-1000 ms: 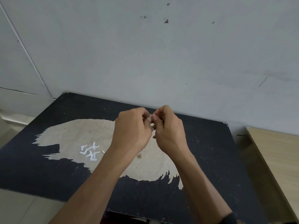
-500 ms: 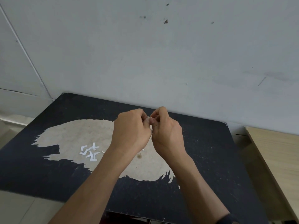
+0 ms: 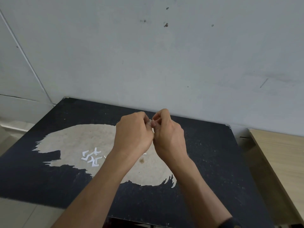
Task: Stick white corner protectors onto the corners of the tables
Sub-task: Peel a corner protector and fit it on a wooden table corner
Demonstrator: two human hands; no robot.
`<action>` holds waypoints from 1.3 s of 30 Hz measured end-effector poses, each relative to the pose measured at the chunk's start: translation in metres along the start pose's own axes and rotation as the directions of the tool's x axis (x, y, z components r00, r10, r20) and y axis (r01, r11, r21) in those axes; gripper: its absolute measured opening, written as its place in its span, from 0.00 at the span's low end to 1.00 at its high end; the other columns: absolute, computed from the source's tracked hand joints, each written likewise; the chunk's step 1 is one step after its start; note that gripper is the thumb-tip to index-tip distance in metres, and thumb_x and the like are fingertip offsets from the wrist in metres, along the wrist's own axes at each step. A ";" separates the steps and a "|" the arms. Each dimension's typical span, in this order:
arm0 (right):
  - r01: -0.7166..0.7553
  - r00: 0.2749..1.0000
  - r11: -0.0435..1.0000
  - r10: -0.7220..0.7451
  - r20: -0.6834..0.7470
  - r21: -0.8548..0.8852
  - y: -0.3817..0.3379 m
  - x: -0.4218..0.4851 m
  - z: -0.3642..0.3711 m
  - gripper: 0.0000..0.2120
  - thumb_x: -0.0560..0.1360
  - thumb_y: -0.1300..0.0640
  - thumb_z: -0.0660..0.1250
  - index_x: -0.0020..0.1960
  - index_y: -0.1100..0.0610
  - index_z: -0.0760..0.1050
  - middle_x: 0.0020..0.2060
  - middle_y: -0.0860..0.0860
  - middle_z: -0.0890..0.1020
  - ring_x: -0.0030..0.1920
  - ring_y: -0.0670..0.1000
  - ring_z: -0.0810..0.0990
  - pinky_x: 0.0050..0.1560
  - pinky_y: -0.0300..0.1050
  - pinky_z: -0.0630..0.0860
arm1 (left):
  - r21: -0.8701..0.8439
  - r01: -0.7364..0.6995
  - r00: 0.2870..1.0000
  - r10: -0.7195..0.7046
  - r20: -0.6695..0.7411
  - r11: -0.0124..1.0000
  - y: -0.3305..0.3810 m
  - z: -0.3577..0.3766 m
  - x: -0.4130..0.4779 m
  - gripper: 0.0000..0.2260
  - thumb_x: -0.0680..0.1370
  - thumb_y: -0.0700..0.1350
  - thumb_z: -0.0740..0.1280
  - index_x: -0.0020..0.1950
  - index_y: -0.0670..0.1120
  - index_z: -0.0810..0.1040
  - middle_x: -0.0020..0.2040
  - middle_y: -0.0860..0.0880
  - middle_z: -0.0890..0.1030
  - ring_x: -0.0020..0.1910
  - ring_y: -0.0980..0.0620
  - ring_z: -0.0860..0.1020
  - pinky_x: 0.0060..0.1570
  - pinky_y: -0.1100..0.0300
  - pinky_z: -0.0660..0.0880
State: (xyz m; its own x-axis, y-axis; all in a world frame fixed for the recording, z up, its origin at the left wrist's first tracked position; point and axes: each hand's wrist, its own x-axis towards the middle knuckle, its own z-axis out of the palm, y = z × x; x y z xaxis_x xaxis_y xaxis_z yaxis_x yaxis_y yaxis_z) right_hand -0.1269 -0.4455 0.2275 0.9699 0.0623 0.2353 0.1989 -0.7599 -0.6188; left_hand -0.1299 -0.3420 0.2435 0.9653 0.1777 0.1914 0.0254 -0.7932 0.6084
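My left hand (image 3: 134,134) and my right hand (image 3: 169,137) meet above the middle of the black table (image 3: 205,162), fingertips together. Both pinch a small pale corner protector (image 3: 150,121), of which only a sliver shows between the fingers. A little heap of several white L-shaped pieces (image 3: 92,157) lies on the table's worn tan patch, left of my left forearm. A white corner protector (image 3: 229,126) sits on the table's far right corner by the wall.
The grey wall (image 3: 164,63) stands right behind the table. A light wooden table (image 3: 279,153) adjoins on the right, with a narrow gap between. Pale floor (image 3: 19,213) shows at the lower left.
Both hands have stayed together over the table's middle, with only small finger movements at the pinched piece. The heap of white pieces has not moved.
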 end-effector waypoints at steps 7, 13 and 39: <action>-0.017 1.000 0.999 0.018 0.010 -0.028 0.002 -0.002 -0.001 0.01 0.82 0.59 0.58 0.51 0.55 0.68 0.39 0.50 0.80 0.39 0.54 0.78 0.41 0.55 0.76 | -0.016 -0.001 1.000 0.001 -0.010 1.000 0.002 0.000 -0.003 0.07 0.80 0.47 0.67 0.51 0.47 0.83 0.44 0.51 0.85 0.43 0.51 0.82 0.50 0.52 0.79; -0.014 1.000 1.000 0.014 -0.003 0.014 0.005 -0.006 0.001 0.03 0.83 0.56 0.58 0.53 0.54 0.69 0.39 0.51 0.81 0.39 0.54 0.79 0.42 0.57 0.77 | -0.016 0.018 1.000 -0.018 -0.004 1.000 0.002 0.002 -0.006 0.06 0.79 0.46 0.67 0.49 0.48 0.83 0.43 0.51 0.85 0.43 0.51 0.81 0.46 0.54 0.78; -0.063 0.998 0.994 0.061 0.019 0.095 0.029 -0.016 0.002 0.07 0.84 0.50 0.57 0.51 0.53 0.67 0.37 0.46 0.78 0.39 0.50 0.78 0.39 0.51 0.74 | -0.487 0.251 0.961 -0.154 0.231 0.837 -0.007 0.019 -0.017 0.08 0.81 0.40 0.66 0.49 0.45 0.86 0.42 0.48 0.86 0.38 0.51 0.86 0.47 0.51 0.84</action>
State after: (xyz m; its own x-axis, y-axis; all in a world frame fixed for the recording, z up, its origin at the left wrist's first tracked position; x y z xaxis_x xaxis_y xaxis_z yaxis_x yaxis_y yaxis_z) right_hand -0.1366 -0.4674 0.2040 0.9828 0.0276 0.1828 0.1499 -0.6976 -0.7007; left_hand -0.1417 -0.3508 0.2219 0.9834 0.1588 -0.0876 0.1372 -0.3353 0.9321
